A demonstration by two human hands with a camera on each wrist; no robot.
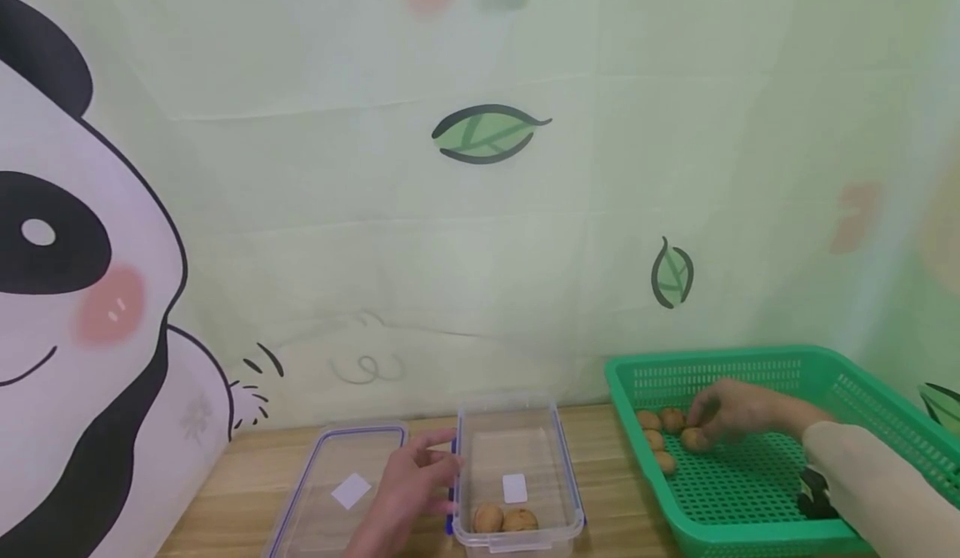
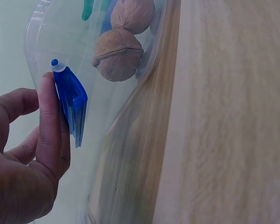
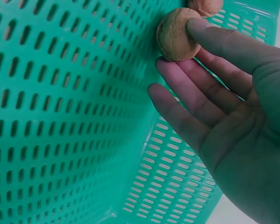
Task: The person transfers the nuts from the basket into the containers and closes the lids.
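Observation:
At the left side of a clear plastic box [image 1: 550, 535], my left hand [image 1: 412, 479] rests its fingers against the wall and a blue latch [image 2: 72, 105]. Two walnuts [image 1: 489, 518] lie inside at the near end of the box. Over in the green basket [image 1: 795, 533], my right hand [image 1: 731, 412] pinches a walnut [image 3: 177, 35] between thumb and fingers. Several other walnuts [image 1: 672, 419] sit beside it along the basket's left wall. Whether the held walnut still touches the basket floor, I cannot tell.
Left of the box, a clear lid [image 1: 327, 466] with a blue seal lies on the wooden table [image 1: 600, 475], partly behind my left hand. A cloth backdrop [image 1: 360, 274] with a panda and leaves stands right behind the table.

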